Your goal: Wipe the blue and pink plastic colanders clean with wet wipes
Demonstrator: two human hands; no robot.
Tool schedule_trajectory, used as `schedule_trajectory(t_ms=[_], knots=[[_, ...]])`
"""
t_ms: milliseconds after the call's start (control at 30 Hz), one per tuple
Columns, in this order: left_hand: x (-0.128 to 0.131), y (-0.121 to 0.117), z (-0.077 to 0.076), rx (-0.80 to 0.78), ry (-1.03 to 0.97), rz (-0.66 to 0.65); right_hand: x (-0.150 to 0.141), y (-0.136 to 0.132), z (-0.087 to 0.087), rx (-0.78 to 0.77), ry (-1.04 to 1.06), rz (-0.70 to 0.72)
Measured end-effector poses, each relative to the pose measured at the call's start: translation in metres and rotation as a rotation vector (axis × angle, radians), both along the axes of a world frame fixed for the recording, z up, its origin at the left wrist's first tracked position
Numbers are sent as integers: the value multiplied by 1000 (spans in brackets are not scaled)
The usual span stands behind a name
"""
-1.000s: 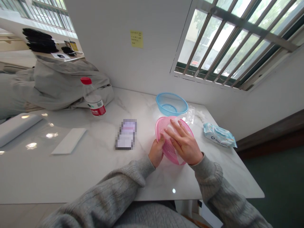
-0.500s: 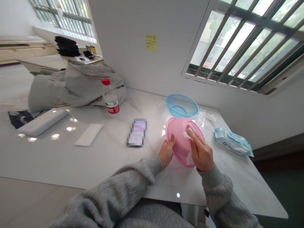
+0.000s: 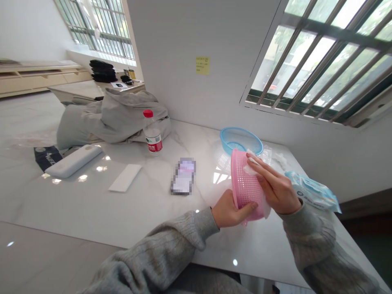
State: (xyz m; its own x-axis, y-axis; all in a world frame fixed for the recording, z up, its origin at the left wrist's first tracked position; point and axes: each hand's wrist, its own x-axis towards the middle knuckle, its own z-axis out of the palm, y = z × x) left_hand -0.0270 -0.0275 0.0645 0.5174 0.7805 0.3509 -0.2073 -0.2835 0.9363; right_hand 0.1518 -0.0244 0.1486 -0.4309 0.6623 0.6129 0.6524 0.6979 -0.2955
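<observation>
A pink plastic basket (image 3: 245, 188) with mesh sides is tilted up on its side above the table. My left hand (image 3: 232, 209) grips its rim, thumb across the mesh and the other fingers out of sight behind it. Against the outside of the basket, my right hand (image 3: 278, 188) presses a white wet wipe (image 3: 251, 169), fingers stretched together over it. Part of the wipe hangs down below the palm. Just behind stands a blue plastic basket (image 3: 226, 141), upright by the wall.
A blue pack of wipes (image 3: 312, 191) lies right of my right hand. Leftward are a phone (image 3: 183, 176), a red-capped bottle (image 3: 152, 136), a flat white piece (image 3: 125, 178), a white case (image 3: 75, 161) and grey cloth (image 3: 122, 116). Crumpled clear plastic (image 3: 267, 155) sits beside the blue basket.
The pink basket has turned more onto its side and shifted right in the picture. My left thumb now lies lower on the mesh, and my right hand has flattened over the wipe.
</observation>
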Motion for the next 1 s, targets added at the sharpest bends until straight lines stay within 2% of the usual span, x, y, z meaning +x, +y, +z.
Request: schedule_trajectory(t_ms=[133,233,367,467,567,667,733,800,900,1000], knots=[[-3,2,3,305,186,20,-5,8,13,-53,146,-123],[-6,5,3,507,281,29,-4,19,23,-120,184,-141],[-7,13,0,659,373,-7,-2,33,34,-192,288,-176],[-7,20,-7,709,383,-21,-4,41,34,-199,270,-242],[-5,19,-14,616,364,37,-7,43,28,-160,260,-287],[-1,9,-10,304,247,38,-10,41,21,-119,266,-320],[2,3,3,35,114,69,-13,37,17,-106,249,-328],[6,0,23,-152,-55,152,-16,32,14,-99,228,-337],[12,5,53,-179,-151,208,-20,24,12,-77,212,-374],[15,8,67,-179,-162,175,-23,18,11,-69,200,-429]])
